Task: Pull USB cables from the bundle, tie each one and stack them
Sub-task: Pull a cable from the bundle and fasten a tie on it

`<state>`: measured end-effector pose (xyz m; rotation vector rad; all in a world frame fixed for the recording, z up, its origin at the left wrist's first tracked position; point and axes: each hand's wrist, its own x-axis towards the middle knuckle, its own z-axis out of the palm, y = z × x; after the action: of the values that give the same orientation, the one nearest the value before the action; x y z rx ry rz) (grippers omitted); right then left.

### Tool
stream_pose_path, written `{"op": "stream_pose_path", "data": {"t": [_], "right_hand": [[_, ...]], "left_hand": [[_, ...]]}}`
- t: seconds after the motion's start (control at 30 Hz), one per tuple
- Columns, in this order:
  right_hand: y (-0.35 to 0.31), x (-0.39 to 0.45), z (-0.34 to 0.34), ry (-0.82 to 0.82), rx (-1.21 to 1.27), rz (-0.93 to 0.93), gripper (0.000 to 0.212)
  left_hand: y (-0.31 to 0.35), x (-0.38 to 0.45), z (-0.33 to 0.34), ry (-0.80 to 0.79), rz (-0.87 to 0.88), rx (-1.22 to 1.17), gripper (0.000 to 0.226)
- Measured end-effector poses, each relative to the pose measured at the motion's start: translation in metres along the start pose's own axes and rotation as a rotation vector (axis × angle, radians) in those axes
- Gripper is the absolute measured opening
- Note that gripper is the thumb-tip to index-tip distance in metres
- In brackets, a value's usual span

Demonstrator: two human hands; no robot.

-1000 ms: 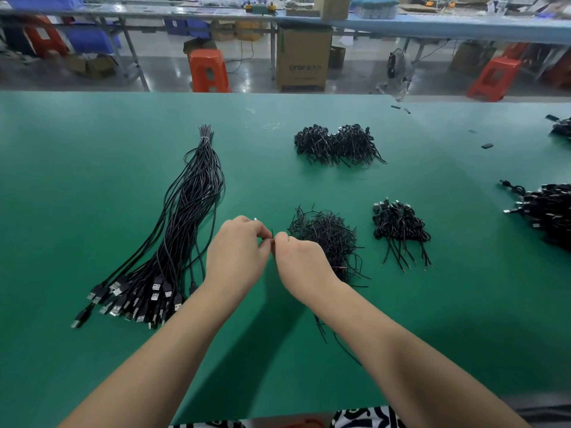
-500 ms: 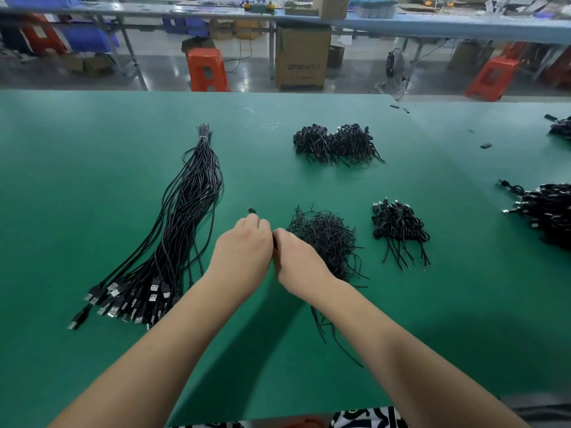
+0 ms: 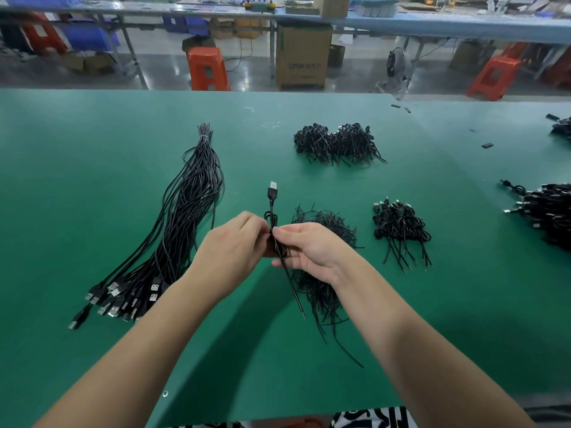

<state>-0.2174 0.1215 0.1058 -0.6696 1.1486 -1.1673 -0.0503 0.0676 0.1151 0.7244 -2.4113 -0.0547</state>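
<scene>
My left hand and right hand both pinch the coiled cable; I should keep the twist tight.

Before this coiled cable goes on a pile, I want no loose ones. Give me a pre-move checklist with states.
1. Coiled cable held by both hands: ok, left hand and right hand pinch it.
2. USB plug free, sticking up: ok.
3. Tie twisted tight: cannot tell, fingers hide it.
4. Tail end tucked in: not ok, it hangs down loose.
5. Pile of tied cables within easy reach: ok, just right of the hands.
</scene>
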Motion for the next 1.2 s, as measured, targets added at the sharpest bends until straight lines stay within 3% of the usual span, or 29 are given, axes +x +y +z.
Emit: {"op": "stream_pose_path", "data": {"t": [0.23, 0.47, 0.57, 0.7, 0.8, 0.9, 1.03, 1.2], "right_hand": [[0.006, 0.000, 0.004, 0.076, -0.062, 0.008, 0.014], [0.008, -0.004, 0.001, 0.004, -0.189, 0.028, 0.026], [0.007, -0.004, -0.003, -0.007, -0.232, -0.028, 0.025], [0.003, -0.006, -0.012, 0.146, -0.776, -0.412, 0.041], [0.004, -0.005, -0.006, 0.122, -0.784, -0.479, 0.026], [0.006, -0.003, -0.005, 0.208, -0.740, -0.468, 0.008], [0.006, -0.005, 0.000, 0.206, -0.692, -0.384, 0.020], [0.003, -0.005, 0.005, 0.084, -0.280, -0.129, 0.027]], "left_hand": [[0.002, -0.002, -0.001, -0.059, -0.022, -0.023, 0.006], [0.002, -0.001, -0.003, -0.110, 0.017, 0.043, 0.011], [-0.002, -0.001, -0.001, -0.088, -0.243, -0.143, 0.005], [-0.009, 0.003, -0.002, -0.146, -0.701, -0.655, 0.015], [-0.008, 0.003, 0.000, -0.201, -0.801, -0.887, 0.019], [-0.004, 0.002, 0.003, -0.214, -0.726, -0.775, 0.016], [0.002, -0.001, 0.005, -0.178, -0.565, -0.527, 0.014], [0.009, -0.002, -0.002, -0.101, -0.136, -0.242, 0.005]]}}
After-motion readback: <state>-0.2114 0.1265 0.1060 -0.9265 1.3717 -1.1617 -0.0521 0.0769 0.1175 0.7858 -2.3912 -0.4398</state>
